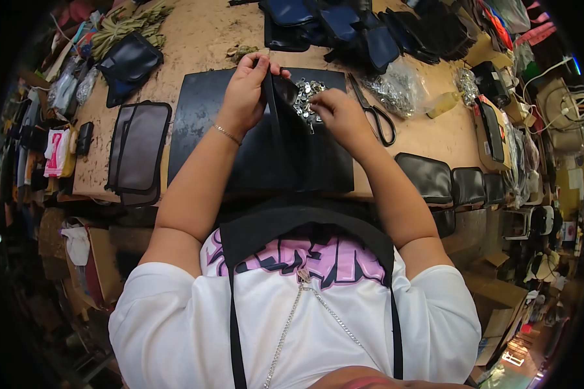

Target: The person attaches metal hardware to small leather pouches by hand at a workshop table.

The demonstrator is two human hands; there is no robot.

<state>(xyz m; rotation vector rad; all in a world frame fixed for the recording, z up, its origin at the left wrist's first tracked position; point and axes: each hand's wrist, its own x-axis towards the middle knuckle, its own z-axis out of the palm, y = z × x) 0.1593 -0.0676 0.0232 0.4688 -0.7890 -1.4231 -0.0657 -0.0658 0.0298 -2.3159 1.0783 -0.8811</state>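
At 11 o'clock, the left hand (245, 87), fingers folded, grips the top edge of a black pouch (280, 123), held up at 12 o'clock above a dark mat (198, 129). Beside it lie metal pieces (303, 97), then the right hand (341, 115) at 1 o'clock, half curled, fingertips at the pile; I cannot tell if it pinches a piece. Scissors (368, 105) lie at that hand's 3 o'clock.
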